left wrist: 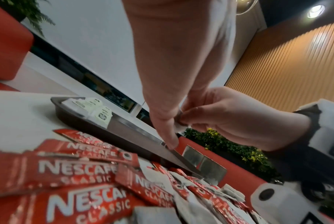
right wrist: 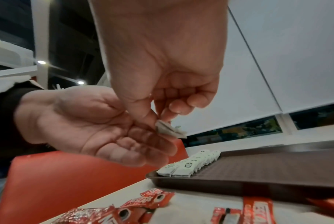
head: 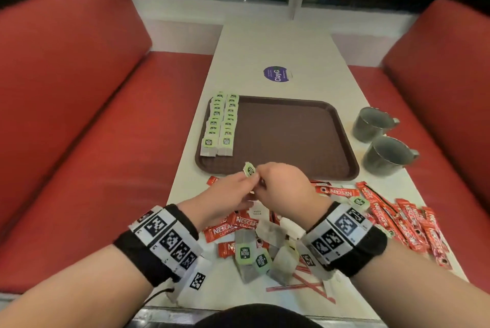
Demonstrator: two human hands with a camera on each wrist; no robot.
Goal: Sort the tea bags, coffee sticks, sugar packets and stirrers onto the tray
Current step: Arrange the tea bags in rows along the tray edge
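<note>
Loose tea bags (head: 249, 256) and Nescafé sticks (head: 413, 224) lie nearest me; just beyond, my left hand (head: 225, 195) and right hand (head: 286, 187) together pinch one tea bag (head: 249, 169) above the near edge of the tray (head: 291, 128), its rows (head: 220, 123) far-left of the grip, left hand nearer.

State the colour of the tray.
Dark brown tray, with a textured surface; the head view shows it best.

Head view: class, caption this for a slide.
Both hands, left hand and right hand, pinch a tea bag before the tray.
</note>
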